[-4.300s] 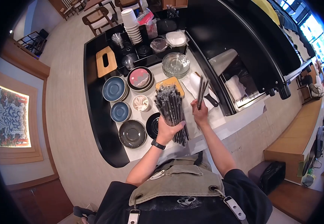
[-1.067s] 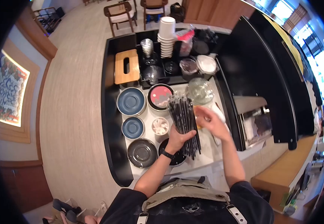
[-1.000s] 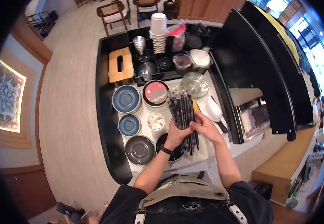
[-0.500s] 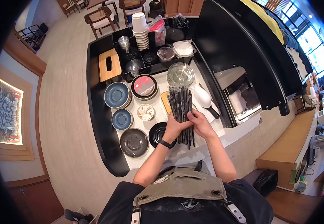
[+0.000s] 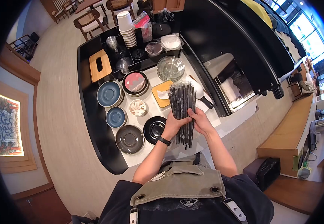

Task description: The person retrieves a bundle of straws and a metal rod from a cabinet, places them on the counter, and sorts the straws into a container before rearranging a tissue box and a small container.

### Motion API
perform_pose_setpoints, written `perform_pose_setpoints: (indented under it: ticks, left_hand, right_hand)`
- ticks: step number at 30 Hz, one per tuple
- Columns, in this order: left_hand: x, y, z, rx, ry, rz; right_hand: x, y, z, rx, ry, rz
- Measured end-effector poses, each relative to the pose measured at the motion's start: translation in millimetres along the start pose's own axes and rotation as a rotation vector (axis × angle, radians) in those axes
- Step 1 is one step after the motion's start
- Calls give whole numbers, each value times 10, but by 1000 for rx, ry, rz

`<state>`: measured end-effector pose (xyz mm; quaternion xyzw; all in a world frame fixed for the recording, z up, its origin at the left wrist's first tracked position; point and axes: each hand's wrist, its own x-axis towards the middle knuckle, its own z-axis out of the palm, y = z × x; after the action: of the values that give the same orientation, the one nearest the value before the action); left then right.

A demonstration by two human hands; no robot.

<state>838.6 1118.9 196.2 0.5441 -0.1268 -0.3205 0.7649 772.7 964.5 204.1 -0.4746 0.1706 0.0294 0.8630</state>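
A thick bundle of black straws (image 5: 183, 98), seemingly in clear wrappers, stands upright between my two hands over the counter's front. My left hand (image 5: 174, 126) is wrapped round its lower left side, thumb across the front. From the right, my right hand (image 5: 201, 121) grips the same bundle, its thumb close to the left one. Behind the straws, a yellow square tray (image 5: 159, 94) with a white crumpled piece on it is partly covered. Close to my left wrist lies a black saucer (image 5: 153, 128). A white scoop with a black handle (image 5: 207, 102) sits right of the straws.
Blue plates (image 5: 109, 93), a grey plate (image 5: 130, 139), a pink-topped stack (image 5: 135, 82) and glass plates (image 5: 170, 68) cover the white counter. At the back, a black organizer holds paper cups (image 5: 126, 28) and lids. A black machine (image 5: 236, 48) walls off the right side.
The view has shifted, so the counter things appear further left and up. More of the yellow tray shows. The straws stand more evenly lined up in both hands.
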Motion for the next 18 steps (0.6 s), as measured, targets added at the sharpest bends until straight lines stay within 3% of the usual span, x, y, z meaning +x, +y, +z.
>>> perform_pose_setpoints:
  ticks: [9, 18]
  left_hand:
    - [-12, 31, 38, -21, 96, 26]
    - [-6, 21, -4, -63, 159, 73]
  right_hand:
    - [22, -6, 79, 6, 111, -124]
    - [58, -73, 194, -12, 92, -189]
